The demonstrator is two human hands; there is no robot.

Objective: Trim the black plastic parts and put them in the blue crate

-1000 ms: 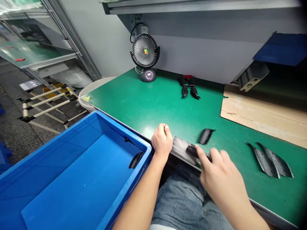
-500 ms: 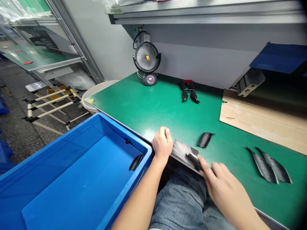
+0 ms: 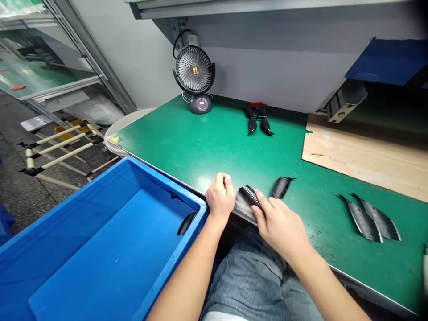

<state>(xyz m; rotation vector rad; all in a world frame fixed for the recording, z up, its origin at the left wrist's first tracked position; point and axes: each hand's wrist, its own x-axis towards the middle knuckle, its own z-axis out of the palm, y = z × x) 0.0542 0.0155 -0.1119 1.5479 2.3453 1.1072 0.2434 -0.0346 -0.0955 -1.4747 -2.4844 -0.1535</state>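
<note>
Two hands work at the worktop (image 3: 187, 142) edge — the left hand (image 3: 220, 194) clenched against the end of a grey bristly strip (image 3: 241, 206), the right hand (image 3: 279, 227) with its grip closed on a black ribbed piece (image 3: 250, 196) lying on the strip. Fitting them together seems the step; next probably calls for even pressing.

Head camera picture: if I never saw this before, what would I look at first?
The big blue plastic crate fills the lower left corner. Beside it, the left hand and right hand meet at the front edge of the green workbench, around a black ridged piece. A round desk fan stands at the back of the bench.
</note>
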